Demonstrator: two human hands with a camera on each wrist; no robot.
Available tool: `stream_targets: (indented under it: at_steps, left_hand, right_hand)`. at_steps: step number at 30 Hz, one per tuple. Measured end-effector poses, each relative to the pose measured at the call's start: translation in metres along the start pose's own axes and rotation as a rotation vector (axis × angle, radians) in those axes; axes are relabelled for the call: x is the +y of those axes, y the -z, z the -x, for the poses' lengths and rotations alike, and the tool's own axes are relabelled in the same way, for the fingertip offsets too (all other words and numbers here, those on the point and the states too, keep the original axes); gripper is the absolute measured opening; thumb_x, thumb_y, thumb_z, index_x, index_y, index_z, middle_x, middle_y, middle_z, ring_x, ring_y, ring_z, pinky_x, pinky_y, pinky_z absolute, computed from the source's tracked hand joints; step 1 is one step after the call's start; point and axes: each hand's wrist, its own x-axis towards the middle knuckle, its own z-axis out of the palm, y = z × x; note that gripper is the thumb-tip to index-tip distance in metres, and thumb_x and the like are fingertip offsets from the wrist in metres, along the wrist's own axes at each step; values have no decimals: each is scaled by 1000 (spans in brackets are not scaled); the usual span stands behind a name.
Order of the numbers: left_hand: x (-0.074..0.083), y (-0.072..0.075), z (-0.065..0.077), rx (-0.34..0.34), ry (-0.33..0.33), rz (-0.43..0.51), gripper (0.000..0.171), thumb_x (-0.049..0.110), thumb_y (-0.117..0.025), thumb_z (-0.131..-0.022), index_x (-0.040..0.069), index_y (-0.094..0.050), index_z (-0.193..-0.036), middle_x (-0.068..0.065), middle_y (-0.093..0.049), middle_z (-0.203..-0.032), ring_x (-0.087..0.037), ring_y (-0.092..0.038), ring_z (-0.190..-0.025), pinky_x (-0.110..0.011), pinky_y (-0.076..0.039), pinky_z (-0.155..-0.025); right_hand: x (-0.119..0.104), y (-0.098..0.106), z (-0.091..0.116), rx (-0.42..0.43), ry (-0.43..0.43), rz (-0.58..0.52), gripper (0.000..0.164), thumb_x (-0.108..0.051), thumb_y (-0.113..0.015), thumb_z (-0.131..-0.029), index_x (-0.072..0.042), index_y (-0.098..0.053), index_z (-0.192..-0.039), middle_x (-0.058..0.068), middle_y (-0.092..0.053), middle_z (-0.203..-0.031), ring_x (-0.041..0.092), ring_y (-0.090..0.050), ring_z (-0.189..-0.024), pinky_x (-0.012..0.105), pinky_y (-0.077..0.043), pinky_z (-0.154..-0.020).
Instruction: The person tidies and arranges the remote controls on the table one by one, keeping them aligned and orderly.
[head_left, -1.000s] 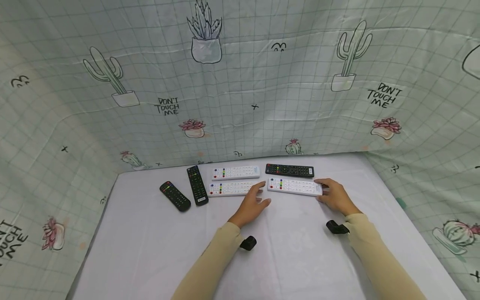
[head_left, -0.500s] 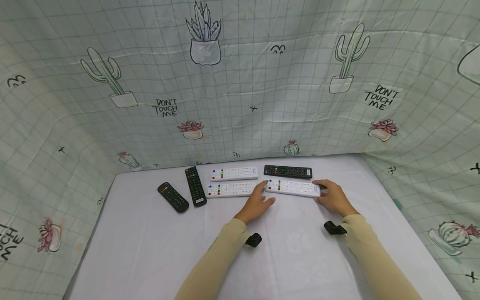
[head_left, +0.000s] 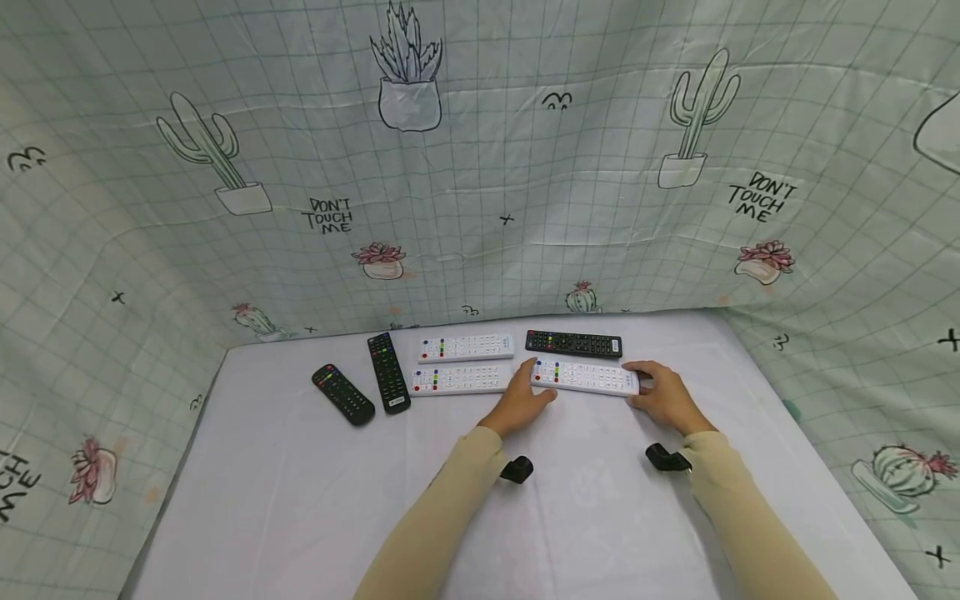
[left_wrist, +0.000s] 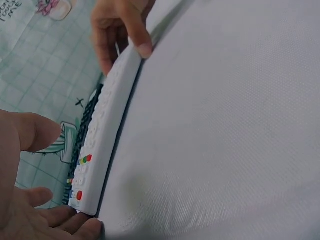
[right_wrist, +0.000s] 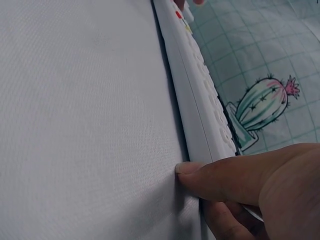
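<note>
A white remote control (head_left: 585, 377) lies on the table in front of a black remote control (head_left: 574, 343). My right hand (head_left: 670, 398) pinches its right end; in the right wrist view the thumb (right_wrist: 220, 180) presses the near edge and the other fingers curl at the end. At the opposite end is my left hand (head_left: 517, 404). The left wrist view shows its fingers (left_wrist: 65, 220) touching the end of that remote (left_wrist: 107, 130), while the thumb stands apart above. Another white remote control (head_left: 461, 379) sits just left of this hand.
A third white remote control (head_left: 467, 347) lies behind the left one. Two black remote controls, one slanted (head_left: 343, 395) and one steeper (head_left: 389, 373), lie farther left. White cloth covers the table (head_left: 300, 508); a printed curtain (head_left: 480, 167) encloses the back and sides.
My left hand has shifted right, from beside the left white remote control to the left end of the right one. The right hand keeps its grip, and the head view has tilted slightly.
</note>
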Motion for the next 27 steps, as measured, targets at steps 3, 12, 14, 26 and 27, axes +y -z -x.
stream_targets:
  at_steps: [3, 12, 14, 26, 27]
  left_hand:
    - [0, -1, -2, 12, -9, 11, 72, 22, -59, -107, 1, -23, -166, -22, -28, -171, -37, -26, -159, -52, -25, -129]
    - [3, -3, 1, 79, -23, 128, 69, 8, -66, -100, 1, -35, -161, -25, -47, -157, -37, -48, -145, -50, -41, -121]
    - [2, -2, 3, 100, -28, 164, 68, 5, -68, -98, 2, -39, -159, -25, -49, -155, -38, -50, -142, -49, -44, -118]
    - [-11, 10, 18, 158, -41, 266, 67, -7, -72, -89, 5, -52, -152, -15, -56, -146, -31, -58, -131, -42, -54, -103]
    - [-12, 11, 19, 157, -35, 259, 67, -6, -73, -89, 5, -53, -151, -15, -56, -145, -31, -59, -129, -41, -55, -102]
  right_hand:
    - [0, 0, 0, 1, -7, 4, 61, 11, -75, -89, 10, -53, -146, 40, -47, -147, 53, -50, -135, 58, -51, -108]
    - [2, 2, 8, 8, 15, 16, 61, 10, -76, -87, 10, -54, -144, 39, -48, -146, 54, -50, -134, 61, -50, -108]
    - [2, 3, 11, 16, 22, 14, 62, 9, -77, -87, 10, -54, -144, 39, -49, -146, 54, -52, -133, 60, -51, -106]
    - [-8, 10, 29, 38, 108, -70, 62, 14, -77, -85, 11, -55, -143, 38, -49, -148, 54, -53, -133, 50, -53, -104]
    - [-9, 9, 31, 33, 111, -76, 62, 14, -77, -85, 11, -55, -143, 37, -49, -148, 54, -53, -134, 49, -54, -104]
